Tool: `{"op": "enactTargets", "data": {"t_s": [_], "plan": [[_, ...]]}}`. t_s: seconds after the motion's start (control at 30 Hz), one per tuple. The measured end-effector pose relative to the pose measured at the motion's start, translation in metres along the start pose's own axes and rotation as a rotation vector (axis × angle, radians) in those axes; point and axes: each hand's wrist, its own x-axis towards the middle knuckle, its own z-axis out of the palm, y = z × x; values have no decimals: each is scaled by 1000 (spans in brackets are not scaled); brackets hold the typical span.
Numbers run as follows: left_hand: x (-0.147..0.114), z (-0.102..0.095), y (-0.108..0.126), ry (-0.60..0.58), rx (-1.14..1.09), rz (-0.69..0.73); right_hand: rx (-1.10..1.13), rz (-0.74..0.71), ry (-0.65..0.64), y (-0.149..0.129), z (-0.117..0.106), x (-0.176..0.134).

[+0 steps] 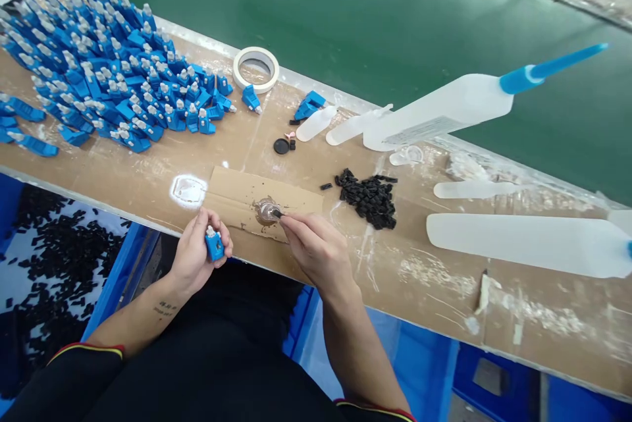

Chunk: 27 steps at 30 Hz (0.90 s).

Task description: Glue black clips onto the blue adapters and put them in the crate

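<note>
My left hand [201, 247] is closed around a small blue plastic part [214, 245] with a whitish-grey tip pointing up, just off the bench's near edge. Between thumb and fingers of my right hand [318, 244] is a small black piece [277, 214], mostly covered by the fingertips. It is at a wet, shiny puddle [266, 210] on a cardboard strip [232, 188]; whether it touches the liquid I cannot tell. Right of the strip lies a heap of small black pieces [368, 198], with one loose black piece [326, 186] beside it.
Many blue parts with grey tips [108, 79] crowd the bench's left side. A tape roll [255, 70] stands at the far edge. White bottles [439, 109] and a long white bottle [513, 243] lie to the right. A blue bin [111, 277] of black pieces is below left.
</note>
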Motion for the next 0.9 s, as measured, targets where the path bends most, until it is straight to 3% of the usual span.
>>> {"op": "enactTargets", "data": {"t_s": [0.17,0.27,0.37,0.47,0.53,0.6,0.67,0.9], "plan": [[-4,-1,5,-136,-60,-49,-7,12,-129,2,-6,5],[-6,-4,5,-239,-59,-65,61,43,-127,0,-8,7],[-5,-8,0,-296,21,-76,249,213,40,-4,-6,1],[-3,-8,-8,-358,136,-15,567,515,262,-6,0,-12],[-1,-6,-12,-418,186,18,786,677,343,-6,3,-21],[0,-2,-15,-468,215,18,921,743,363,-7,2,-25],[1,3,-18,-497,226,-2,938,692,342,-10,-4,-25],[3,14,-23,-542,244,-63,595,125,86,-26,-34,-8]]}}
